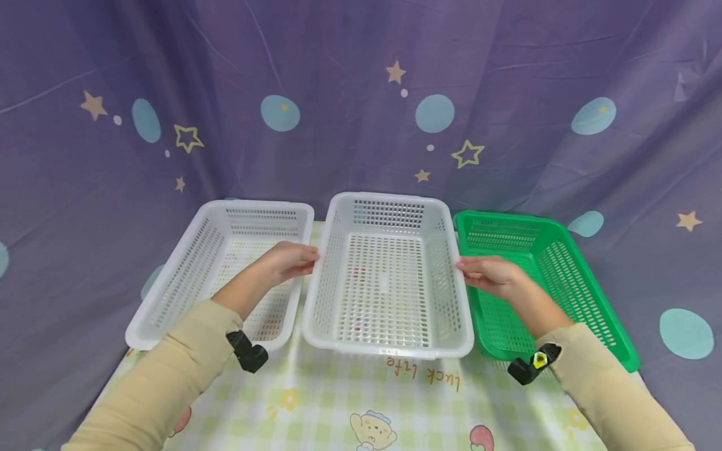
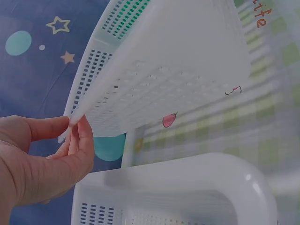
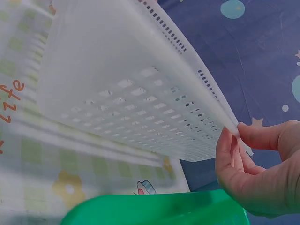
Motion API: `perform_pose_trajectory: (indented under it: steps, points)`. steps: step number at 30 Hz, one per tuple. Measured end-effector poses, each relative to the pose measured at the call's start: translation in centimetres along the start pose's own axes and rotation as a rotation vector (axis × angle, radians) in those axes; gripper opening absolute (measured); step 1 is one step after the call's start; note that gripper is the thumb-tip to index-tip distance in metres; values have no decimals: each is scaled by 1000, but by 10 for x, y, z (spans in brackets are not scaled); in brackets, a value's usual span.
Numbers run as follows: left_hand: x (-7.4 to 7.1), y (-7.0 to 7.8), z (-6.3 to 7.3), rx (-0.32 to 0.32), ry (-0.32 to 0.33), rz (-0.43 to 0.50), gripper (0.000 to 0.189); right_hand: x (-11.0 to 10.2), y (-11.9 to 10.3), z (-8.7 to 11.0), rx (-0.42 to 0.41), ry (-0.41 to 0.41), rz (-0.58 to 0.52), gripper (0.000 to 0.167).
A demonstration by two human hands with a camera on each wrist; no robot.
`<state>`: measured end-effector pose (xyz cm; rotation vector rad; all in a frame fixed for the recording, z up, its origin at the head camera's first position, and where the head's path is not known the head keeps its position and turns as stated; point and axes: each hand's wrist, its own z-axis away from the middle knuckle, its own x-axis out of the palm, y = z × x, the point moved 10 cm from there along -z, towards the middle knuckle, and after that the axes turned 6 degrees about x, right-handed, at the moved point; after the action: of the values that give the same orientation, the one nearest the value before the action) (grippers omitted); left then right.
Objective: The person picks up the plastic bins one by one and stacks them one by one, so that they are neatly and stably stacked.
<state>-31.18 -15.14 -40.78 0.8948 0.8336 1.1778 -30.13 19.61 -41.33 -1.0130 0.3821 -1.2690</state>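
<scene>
Both hands hold a white plastic basket [image 1: 383,351] with slotted walls, one at each side rim. My left hand [image 1: 290,260] pinches its left rim between thumb and fingers; the left wrist view shows this hand [image 2: 51,159] at the rim's edge. At the opposite rim my right hand [image 1: 491,274] pinches in the same way, and the right wrist view shows that hand [image 3: 262,164] close up. The basket is raised above the tablecloth, its perforated underside [image 3: 136,108] visible from below. Nothing lies inside it.
A second white basket [image 1: 135,332] stands to the left, partly under my left forearm. To the right stands a green basket [image 1: 598,294], beneath my right hand and forearm. A checked tablecloth [image 1: 327,401] covers the table. Behind hangs a purple curtain [image 1: 350,144] with stars.
</scene>
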Motion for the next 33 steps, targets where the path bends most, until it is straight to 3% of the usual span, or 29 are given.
perform_pose_trajectory:
  steps: [8,14,24,33]
  points:
    - [2,13,3,42,-12,95,41,0,-9,8,3,-27,-5,27]
    - [9,20,4,63,-19,154,26,-6,-14,19,18,-15,-31,27]
    - [23,35,13,88,8,147,41,-16,-25,36,-1,13,-18,23]
    - [37,52,10,142,-9,84,37,-32,-36,55,-15,54,10,24]
